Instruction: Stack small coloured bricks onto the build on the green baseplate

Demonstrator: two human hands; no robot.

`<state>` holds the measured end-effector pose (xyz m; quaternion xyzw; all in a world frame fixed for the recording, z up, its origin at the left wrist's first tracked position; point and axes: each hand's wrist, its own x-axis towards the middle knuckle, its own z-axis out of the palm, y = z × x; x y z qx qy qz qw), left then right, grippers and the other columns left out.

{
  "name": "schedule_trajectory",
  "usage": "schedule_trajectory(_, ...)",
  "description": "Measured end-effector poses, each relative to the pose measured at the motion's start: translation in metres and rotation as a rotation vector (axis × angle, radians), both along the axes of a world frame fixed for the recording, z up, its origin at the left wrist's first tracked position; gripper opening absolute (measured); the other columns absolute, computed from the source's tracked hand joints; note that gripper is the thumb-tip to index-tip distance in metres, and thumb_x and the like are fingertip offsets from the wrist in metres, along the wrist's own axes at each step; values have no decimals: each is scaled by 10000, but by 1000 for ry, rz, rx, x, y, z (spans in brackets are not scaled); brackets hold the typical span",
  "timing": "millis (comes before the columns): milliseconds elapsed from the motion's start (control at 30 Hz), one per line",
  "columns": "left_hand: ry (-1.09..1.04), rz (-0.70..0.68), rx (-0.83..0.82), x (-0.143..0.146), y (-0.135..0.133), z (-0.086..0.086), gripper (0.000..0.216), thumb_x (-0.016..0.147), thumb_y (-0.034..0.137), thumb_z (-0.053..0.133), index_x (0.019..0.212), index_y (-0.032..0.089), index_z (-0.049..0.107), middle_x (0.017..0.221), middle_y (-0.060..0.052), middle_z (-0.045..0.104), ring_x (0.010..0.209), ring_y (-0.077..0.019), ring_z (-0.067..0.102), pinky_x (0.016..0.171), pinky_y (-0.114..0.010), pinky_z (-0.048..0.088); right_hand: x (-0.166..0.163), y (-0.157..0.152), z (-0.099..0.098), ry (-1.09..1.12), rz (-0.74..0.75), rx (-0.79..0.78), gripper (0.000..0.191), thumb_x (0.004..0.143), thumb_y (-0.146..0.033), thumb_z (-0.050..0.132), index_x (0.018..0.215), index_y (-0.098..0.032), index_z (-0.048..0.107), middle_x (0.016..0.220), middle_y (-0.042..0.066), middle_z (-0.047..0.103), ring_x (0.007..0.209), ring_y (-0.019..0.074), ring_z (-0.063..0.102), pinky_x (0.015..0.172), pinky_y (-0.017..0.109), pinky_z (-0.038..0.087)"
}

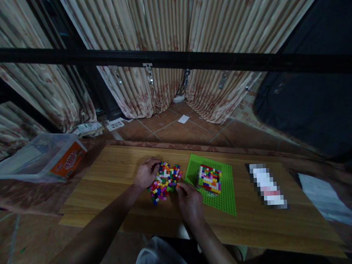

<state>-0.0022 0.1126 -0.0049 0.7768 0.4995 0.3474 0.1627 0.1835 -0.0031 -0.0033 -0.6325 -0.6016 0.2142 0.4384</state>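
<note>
Lower centre, my left hand [147,174] curled at the bricks [166,182], my right hand [191,201] pinched beside them — whether gripping any, I couldn't tell.

Dim, low-contrast indoor light, wide-angle stretching of the curtains [165,27] toward the edges, soft shadow on the counter [107,162] between the forearms [109,217], loose bricks [166,181] slightly blurred, rectangular object [267,186] at right obscured by coarse pixelation

No text is readable; the orange label [68,160] on the bin [39,170] blurs.
</note>
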Motion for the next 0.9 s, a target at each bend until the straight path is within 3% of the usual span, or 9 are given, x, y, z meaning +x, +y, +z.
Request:
schedule_trajectory(233,6,3,5,0,-1,1,223,877,254,496,997,197,675,1036,-66,703,1004,-199,651,943,-363,535,-6,13,13,-399,24,-122,297,919,-87,420,897,-172,704,882,91,709,820,204,630,743,285,443)
schedule_trajectory(367,9,10,15,1,-1,0,219,876,263,499,994,209,675,1033,-59,707,996,-199,653,939,-362,536,-5,15,15,-391,55,-157,316,910,-75,406,950,-155,709,926,117,712,892,226,639,808,311,461)
schedule_trajectory(533,5,10,11,0,-1,-1,229,881,274,495,1011,208,671,1041,-60,707,1000,-202,655,948,-372,535,-1,6,15,-45,18,-76,284,872,-142,504,1091,-166,684,1056,115,719,966,231,664,883,347,492)
schedule_trajectory(633,3,11,8,0,0,-2,231,882,280,495,1015,210,669,1049,-59,708,1015,-202,653,957,-375,530,3,-3,22,294,8,-53,138,852,-257,595,924,-195,695,876,51,727,805,192,672,759,305,520)
schedule_trajectory(733,0,13,4,-1,0,-1,238,881,299,494,1014,207,668,1061,-61,708,1037,-202,650,975,-371,521,10,-11,31,571,-45,-19,124,782,-323,698,792,-200,692,740,5,694,694,152,630,656,258,504)
schedule_trajectory(900,31,17,-5,-2,2,0,261,884,336,481,1011,208,670,1079,-65,704,1051,-212,649,990,-378,513,23,-21,35,798,-135,-17,175,667,-335,792,781,-209,750,676,-6,686,621,132,598,591,249,498)
